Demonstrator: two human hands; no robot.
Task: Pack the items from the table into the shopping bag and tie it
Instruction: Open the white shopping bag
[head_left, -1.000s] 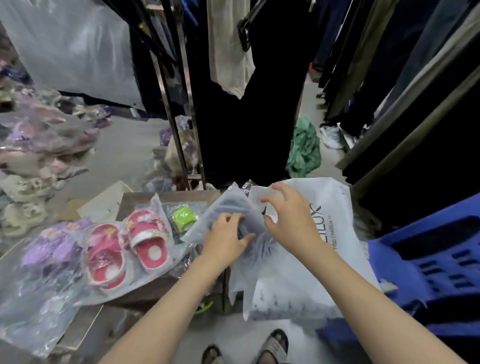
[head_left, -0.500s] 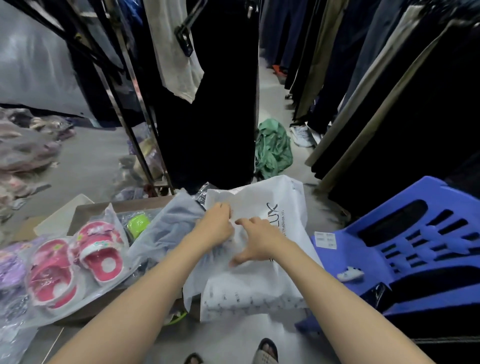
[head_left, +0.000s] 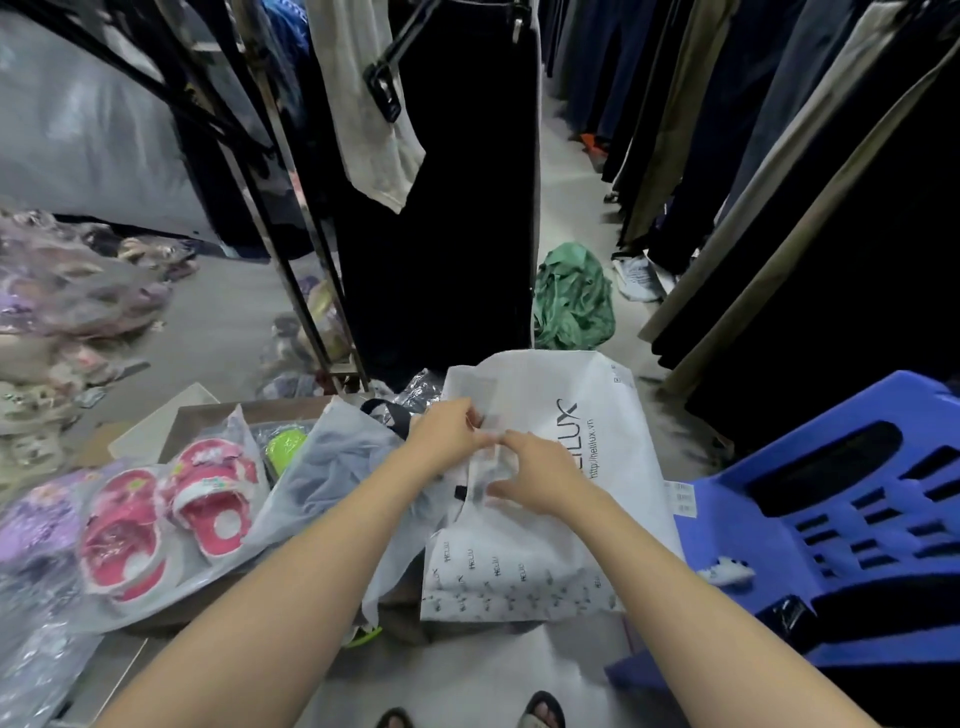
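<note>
A white shopping bag (head_left: 582, 540) with black lettering lies on the low table's right end. My left hand (head_left: 447, 434) pinches the bag's upper edge near its mouth. My right hand (head_left: 537, 475) presses and grips the bag's front right beside it. Left of my arms lies a frosted plastic packet (head_left: 332, 467) with grey-blue clothing inside. A clear packet with pink children's sandals (head_left: 171, 509) rests further left on the brown table (head_left: 179, 421). A small neon-green item (head_left: 284, 448) in plastic lies behind them.
A blue plastic chair (head_left: 841, 525) lies tipped at the right. Racks of dark hanging clothes (head_left: 457, 208) stand ahead and to the right. A green cloth heap (head_left: 571, 301) sits on the floor. Bagged purple sandals (head_left: 36, 519) pile up at the left. My sandalled feet (head_left: 540, 714) show below.
The view has swung right. My hands left the frosted clothing packet, which now lies left of my arms, and both moved onto the white bag's mouth.
</note>
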